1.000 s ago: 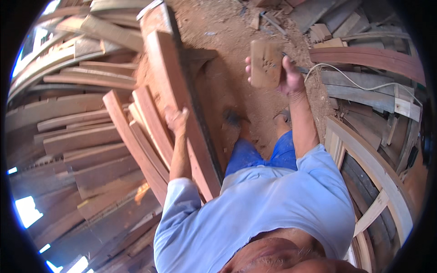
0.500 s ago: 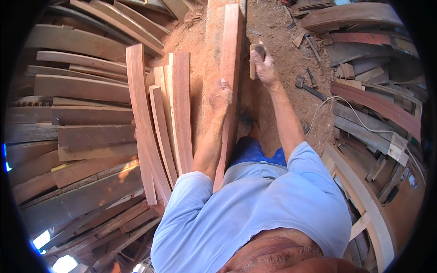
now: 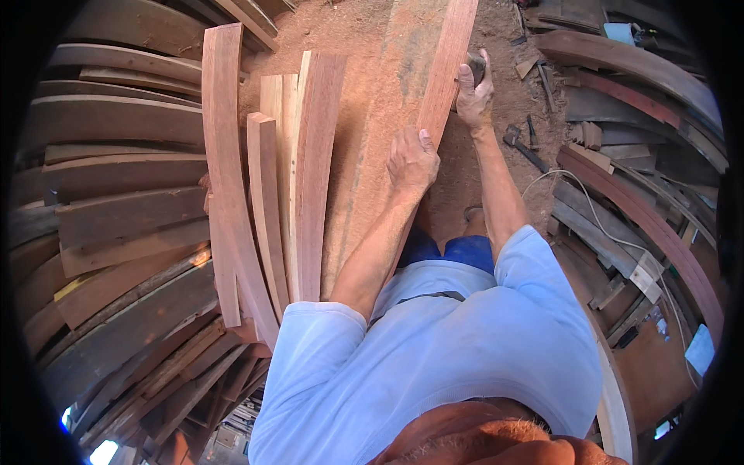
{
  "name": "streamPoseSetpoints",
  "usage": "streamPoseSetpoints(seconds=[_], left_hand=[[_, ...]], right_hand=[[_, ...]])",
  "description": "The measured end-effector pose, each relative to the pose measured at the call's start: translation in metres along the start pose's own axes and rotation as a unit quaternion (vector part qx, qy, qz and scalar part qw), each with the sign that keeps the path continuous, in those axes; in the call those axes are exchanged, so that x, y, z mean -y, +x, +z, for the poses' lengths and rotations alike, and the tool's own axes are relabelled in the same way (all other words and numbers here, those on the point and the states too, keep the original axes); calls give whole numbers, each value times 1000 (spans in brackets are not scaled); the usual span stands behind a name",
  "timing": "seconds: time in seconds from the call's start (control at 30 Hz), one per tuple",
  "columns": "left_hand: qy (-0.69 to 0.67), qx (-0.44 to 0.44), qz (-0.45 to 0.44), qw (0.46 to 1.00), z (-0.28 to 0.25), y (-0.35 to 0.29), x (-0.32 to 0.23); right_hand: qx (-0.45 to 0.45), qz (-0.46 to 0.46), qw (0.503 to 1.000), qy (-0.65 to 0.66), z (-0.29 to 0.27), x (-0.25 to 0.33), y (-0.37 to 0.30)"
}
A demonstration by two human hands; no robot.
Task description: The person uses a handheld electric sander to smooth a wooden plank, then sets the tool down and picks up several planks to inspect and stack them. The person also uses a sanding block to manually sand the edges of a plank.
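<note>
A long reddish wooden plank (image 3: 449,66) lies lengthwise on a dusty bench board (image 3: 370,167), slanting away to the right. My left hand (image 3: 412,161) grips this plank near its middle, thumb raised at the upper side and the other fingers curled. Close by the plank's right edge, my right hand (image 3: 474,97) is closed round a small dark block-like tool (image 3: 475,68). Most of the tool hides behind the fingers, so its exact kind does not show.
Several sawn planks (image 3: 319,163) stand at the left beside stacked boards (image 3: 128,124). A hammer (image 3: 525,147) lies on the sawdust-strewn floor (image 3: 496,174) at right. Beyond it are more timber offcuts (image 3: 589,205) and a pale cable (image 3: 601,203).
The plank now slants further right at its far end. My left hand has shifted right along with it. My right hand has turned the tool, which was showing its pale wooden side.
</note>
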State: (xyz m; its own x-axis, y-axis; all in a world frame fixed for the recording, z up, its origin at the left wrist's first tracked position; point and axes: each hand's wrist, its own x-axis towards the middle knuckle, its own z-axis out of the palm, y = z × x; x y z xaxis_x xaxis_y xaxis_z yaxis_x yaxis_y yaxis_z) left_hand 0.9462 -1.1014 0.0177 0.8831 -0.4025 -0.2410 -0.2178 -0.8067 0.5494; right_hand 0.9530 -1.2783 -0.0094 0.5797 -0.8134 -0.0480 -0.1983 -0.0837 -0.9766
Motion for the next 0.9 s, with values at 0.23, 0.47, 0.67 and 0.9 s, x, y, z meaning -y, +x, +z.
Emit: streamPoseSetpoints(seconds=[0.23, 0.47, 0.67, 0.9], left_hand=[[-16, 6, -10, 1000, -1, 3, 1], [-9, 26, -8, 1000, -6, 2, -3], [-18, 31, -16, 999, -6, 1, 0], [-20, 40, -26, 999, -3, 0, 2]], right_hand=[[-33, -37, 997, -53, 10, -5, -31], [-45, -66, 997, -15, 0, -25, 109], [-15, -17, 998, -67, 1, 2, 65], [-51, -53, 993, -92, 16, -8, 66]])
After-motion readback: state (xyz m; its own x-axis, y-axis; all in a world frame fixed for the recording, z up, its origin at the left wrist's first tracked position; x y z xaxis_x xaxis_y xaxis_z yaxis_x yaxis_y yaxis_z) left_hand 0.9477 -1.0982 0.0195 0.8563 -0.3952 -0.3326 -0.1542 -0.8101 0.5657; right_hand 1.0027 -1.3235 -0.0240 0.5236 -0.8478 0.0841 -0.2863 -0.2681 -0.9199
